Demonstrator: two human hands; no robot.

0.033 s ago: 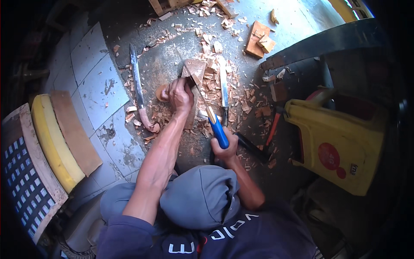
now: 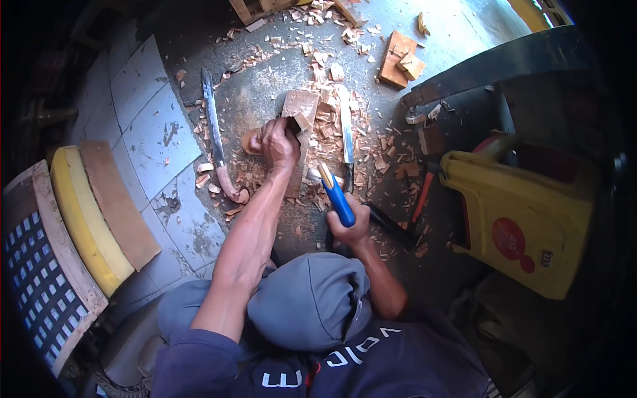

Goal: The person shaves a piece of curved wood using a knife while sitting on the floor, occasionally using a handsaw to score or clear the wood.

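My left hand (image 2: 279, 146) is closed around a piece of wood (image 2: 250, 141), pressing it on a wooden board (image 2: 300, 101) lying on the floor. The wood's rounded pale end sticks out left of the fingers, and a squared end shows to their right. Nearer my body, my right hand (image 2: 352, 224) grips the blue handle of a handsaw (image 2: 339, 202); its blade can hardly be made out now. A long knife (image 2: 346, 129) rests among shavings right of the board. Another curved blade with a wooden handle (image 2: 213, 126) lies to the left.
Wood chips (image 2: 325, 113) surround the board. Right of me stands a cut yellow plastic jug (image 2: 551, 219), beside a red-handled tool (image 2: 423, 197) and a black bar (image 2: 391, 225). Wood blocks (image 2: 395, 63) lie far right. On the left are a crate (image 2: 43, 265) and yellow cushion (image 2: 86, 212).
The thin saw blade, visible beside the left hand a moment earlier, is barely discernible now. Both hands keep nearly the same places, and the whole view has shifted slightly.
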